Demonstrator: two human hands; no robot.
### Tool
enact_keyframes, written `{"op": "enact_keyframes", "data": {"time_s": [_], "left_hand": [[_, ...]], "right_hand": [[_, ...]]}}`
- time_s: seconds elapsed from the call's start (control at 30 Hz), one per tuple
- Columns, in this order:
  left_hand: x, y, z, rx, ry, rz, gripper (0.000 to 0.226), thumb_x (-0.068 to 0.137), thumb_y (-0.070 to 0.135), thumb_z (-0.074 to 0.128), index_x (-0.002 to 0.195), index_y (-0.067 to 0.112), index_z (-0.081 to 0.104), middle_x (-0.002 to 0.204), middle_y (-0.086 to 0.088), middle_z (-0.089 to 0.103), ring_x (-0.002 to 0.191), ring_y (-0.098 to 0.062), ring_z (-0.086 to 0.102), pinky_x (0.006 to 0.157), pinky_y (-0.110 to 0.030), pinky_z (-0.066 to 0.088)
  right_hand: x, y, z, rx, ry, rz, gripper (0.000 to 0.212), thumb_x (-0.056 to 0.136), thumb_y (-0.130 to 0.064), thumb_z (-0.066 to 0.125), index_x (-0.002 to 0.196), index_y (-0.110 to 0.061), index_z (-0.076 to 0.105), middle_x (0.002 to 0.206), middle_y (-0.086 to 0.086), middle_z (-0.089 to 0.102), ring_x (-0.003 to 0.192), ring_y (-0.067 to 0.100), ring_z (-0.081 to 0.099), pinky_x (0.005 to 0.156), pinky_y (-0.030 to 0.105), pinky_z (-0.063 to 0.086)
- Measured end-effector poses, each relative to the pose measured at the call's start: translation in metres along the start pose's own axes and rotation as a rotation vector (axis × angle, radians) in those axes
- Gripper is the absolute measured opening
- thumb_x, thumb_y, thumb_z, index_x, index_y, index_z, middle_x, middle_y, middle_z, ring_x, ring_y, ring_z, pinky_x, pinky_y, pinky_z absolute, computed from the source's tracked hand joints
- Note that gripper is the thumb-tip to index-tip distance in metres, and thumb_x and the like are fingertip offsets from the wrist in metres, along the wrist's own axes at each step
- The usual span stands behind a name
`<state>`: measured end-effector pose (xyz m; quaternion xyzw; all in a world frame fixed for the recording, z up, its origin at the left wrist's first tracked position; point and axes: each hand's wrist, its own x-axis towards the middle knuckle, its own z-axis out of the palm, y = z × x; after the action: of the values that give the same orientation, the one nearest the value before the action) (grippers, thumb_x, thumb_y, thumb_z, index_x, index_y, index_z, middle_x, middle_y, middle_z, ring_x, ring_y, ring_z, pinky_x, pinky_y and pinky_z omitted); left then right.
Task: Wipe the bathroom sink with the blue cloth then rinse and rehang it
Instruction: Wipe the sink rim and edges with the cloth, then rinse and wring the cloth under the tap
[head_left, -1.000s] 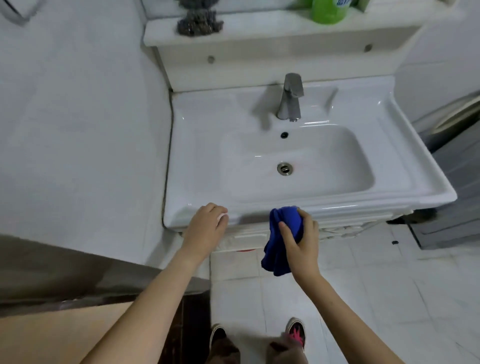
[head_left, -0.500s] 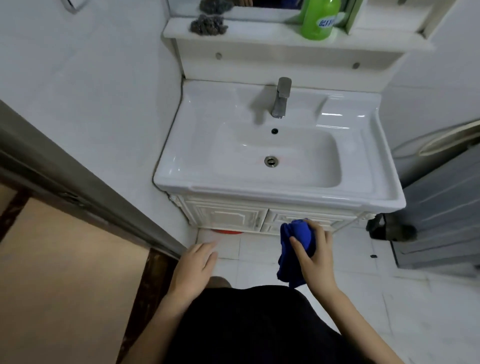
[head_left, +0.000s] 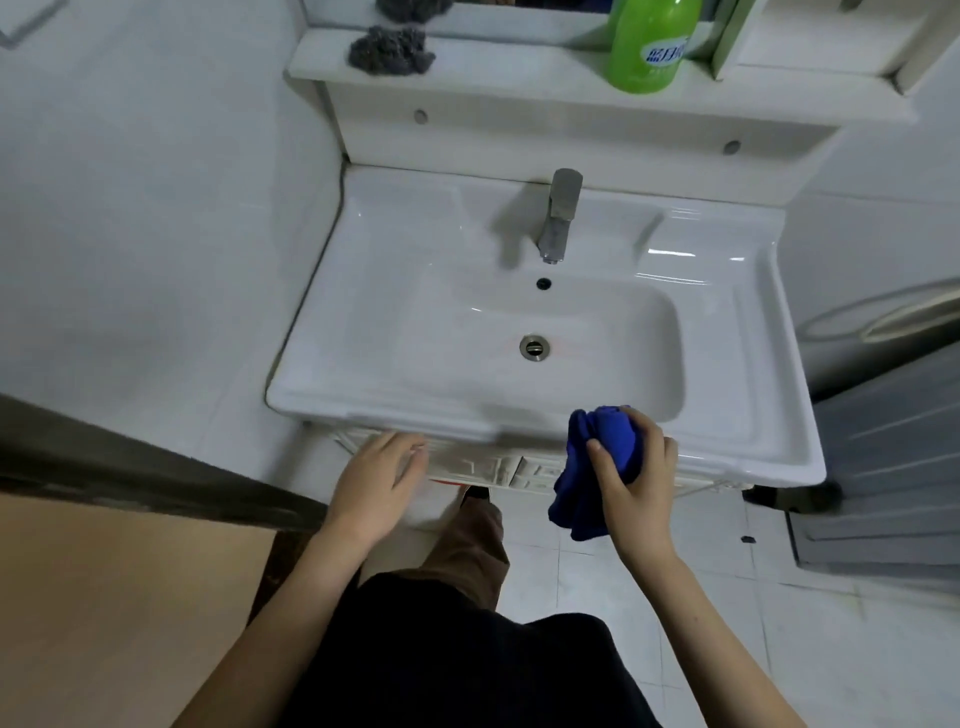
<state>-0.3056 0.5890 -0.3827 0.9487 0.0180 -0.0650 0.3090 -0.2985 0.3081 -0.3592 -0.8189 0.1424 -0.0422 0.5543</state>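
Head view: the right hand (head_left: 631, 480) has its fingers curled around the bunched blue cloth (head_left: 597, 467), held at the front rim of the white ceramic sink (head_left: 374, 332). The left hand (head_left: 376, 480) hovers before the rim, fingers straight and loosely together, holding nothing.

I saw both bare forearms reaching forward from the bottom of frame, angled slightly inward. Left grip (head_left: 376, 480) was palm-down with its fingers (head_left: 410, 452) relaxed, loosely spread and holding nothing. Right grip (head_left: 631, 483) was back-of-hand up, fingers curled over the bunched blue cloth (head_left: 574, 493), thumb pressed on its near side. Both wrists were roughly straight, and the right grip sat slightly further forward.
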Motion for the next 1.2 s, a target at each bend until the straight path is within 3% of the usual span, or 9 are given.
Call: {"op": "enact_keyframes", "data": {"time_s": [0.17,0.27,0.4,0.5,0.67,0.77,0.87,1.1,1.2], "left_hand": [[0.087,0.01,0.008,0.015,-0.119,0.077,0.062,0.089,0.054,0.027,0.115,0.014,0.068,0.114,0.001,0.067,0.111,-0.023,0.058,0.091,-0.032,0.044],[0.136,0.02,0.004,0.038,-0.178,0.125,0.062,0.089,0.054,0.024,0.117,0.018,0.066,0.117,0.006,0.065,0.112,-0.016,0.056,0.089,-0.026,0.042],[0.199,0.034,-0.005,0.023,-0.199,0.205,0.055,0.09,0.052,0.027,0.114,0.02,0.065,0.113,0.01,0.064,0.108,-0.015,0.055,0.089,-0.026,0.044],[0.244,0.05,-0.007,-0.028,-0.22,0.212,0.043,0.093,0.045,0.035,0.114,0.019,0.063,0.113,0.008,0.064,0.106,-0.017,0.055,0.087,-0.031,0.046],[0.309,0.088,0.004,-0.372,-0.254,0.023,0.027,0.098,0.031,0.055,0.123,0.021,0.057,0.108,0.002,0.065,0.095,-0.012,0.06,0.086,-0.026,0.047],[0.346,0.117,0.015,-0.64,-0.266,-0.075,0.019,0.097,0.029,0.059,0.114,0.02,0.061,0.1,-0.002,0.068,0.083,-0.006,0.063,0.078,-0.02,0.047],[0.371,0.138,0.026,-0.857,-0.294,-0.134,0.01,0.098,0.019,0.057,0.102,0.015,0.065,0.09,-0.001,0.072,0.077,-0.012,0.066,0.068,-0.028,0.052],[0.386,0.161,0.027,-0.883,-0.212,-0.272,0.014,0.094,0.01,0.058,0.087,0.006,0.07,0.083,-0.006,0.077,0.085,-0.026,0.075,0.083,-0.04,0.057],[0.394,0.169,0.019,-0.914,-0.183,-0.273,0.018,0.093,0.008,0.058,0.094,-0.007,0.068,0.083,-0.011,0.077,0.077,-0.022,0.075,0.074,-0.028,0.06]], "right_hand": [[0.065,-0.007,0.026,-0.003,0.03,0.031,0.046,0.089,-0.013,0.067,0.13,-0.022,0.049,0.128,0.002,0.044,0.108,-0.021,0.042,0.09,-0.001,0.032],[0.104,-0.018,0.037,-0.003,0.059,0.054,0.044,0.089,-0.014,0.067,0.128,-0.027,0.05,0.127,0.001,0.045,0.108,-0.017,0.045,0.089,-0.002,0.032],[0.153,-0.034,0.047,-0.028,0.119,0.05,0.043,0.089,-0.015,0.067,0.127,-0.026,0.052,0.124,0.002,0.047,0.106,-0.017,0.045,0.096,0.016,0.038],[0.183,-0.039,0.052,-0.025,0.153,0.07,0.043,0.089,-0.017,0.067,0.127,-0.027,0.051,0.124,-0.001,0.047,0.105,-0.016,0.046,0.092,0.014,0.037],[0.224,-0.028,0.058,0.008,0.153,0.126,0.038,0.09,-0.02,0.065,0.125,-0.027,0.051,0.124,-0.001,0.05,0.107,-0.006,0.051,0.097,0.026,0.044],[0.246,-0.009,0.064,0.014,0.127,0.159,0.036,0.09,-0.023,0.064,0.123,-0.028,0.051,0.123,0.0,0.054,0.112,0.007,0.054,0.099,0.037,0.047],[0.263,0.006,0.067,0.003,0.057,0.193,0.034,0.089,-0.028,0.063,0.122,-0.031,0.052,0.123,0.002,0.056,0.111,0.012,0.057,0.098,0.041,0.048],[0.281,0.012,0.07,0.026,-0.026,0.214,0.035,0.09,-0.025,0.064,0.12,-0.034,0.049,0.123,0.0,0.051,0.112,0.012,0.055,0.099,0.035,0.046],[0.287,0.013,0.072,0.035,-0.035,0.206,0.035,0.089,-0.023,0.065,0.12,-0.031,0.05,0.122,0.002,0.052,0.11,0.01,0.055,0.099,0.034,0.046]]}}
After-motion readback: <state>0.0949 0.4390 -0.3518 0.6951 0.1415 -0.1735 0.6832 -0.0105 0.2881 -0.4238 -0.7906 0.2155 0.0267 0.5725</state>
